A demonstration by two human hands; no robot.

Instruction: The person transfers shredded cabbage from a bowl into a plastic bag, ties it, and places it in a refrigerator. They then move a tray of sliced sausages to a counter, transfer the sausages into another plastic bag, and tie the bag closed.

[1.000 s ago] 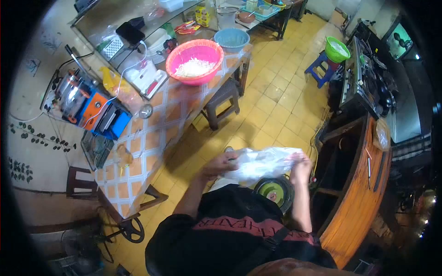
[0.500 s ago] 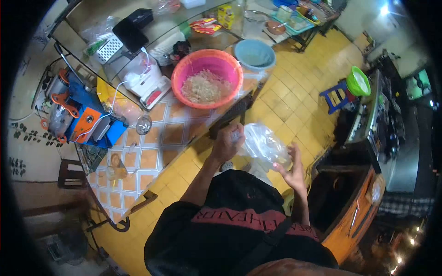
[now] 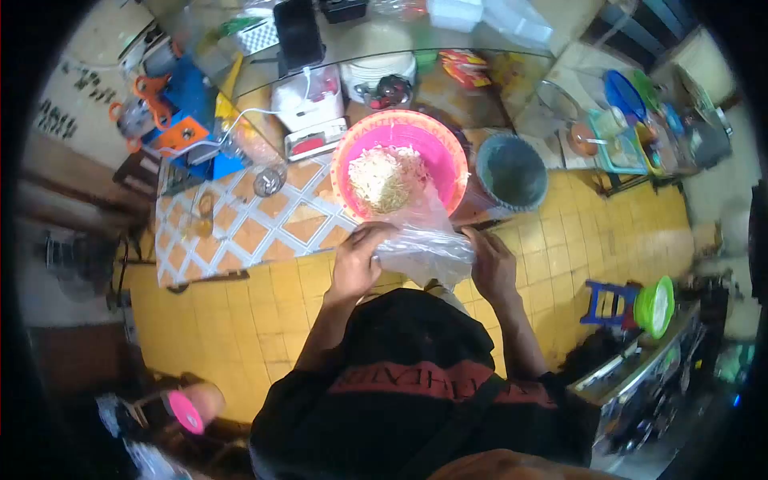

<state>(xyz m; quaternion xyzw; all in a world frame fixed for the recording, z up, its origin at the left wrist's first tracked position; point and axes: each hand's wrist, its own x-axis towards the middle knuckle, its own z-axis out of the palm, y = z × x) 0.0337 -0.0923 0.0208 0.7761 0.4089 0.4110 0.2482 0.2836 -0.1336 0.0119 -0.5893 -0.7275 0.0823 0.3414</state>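
Between my two hands a clear plastic bag (image 3: 428,254) is stretched sideways. My left hand (image 3: 358,260) is closed on its left edge, and my right hand (image 3: 492,264) grips the right edge. Part of the bag reaches over the near rim of a pink basin (image 3: 446,148) on the table. Inside the basin lies a heap of pale shredded food (image 3: 376,178), with a greenish patch at its near side; its exact kind I cannot make out.
Right of the basin stands a blue-grey tub (image 3: 514,172). A white kitchen scale (image 3: 312,144) and a glass (image 3: 270,182) are on the tiled tabletop (image 3: 232,240). A glass shelf with a black phone (image 3: 298,34) rises behind. A blue stool (image 3: 606,302) is at right.
My view has turned toward the table. The bag, earlier held over the floor with my right hand open beside it, is now gripped at both sides by the basin.
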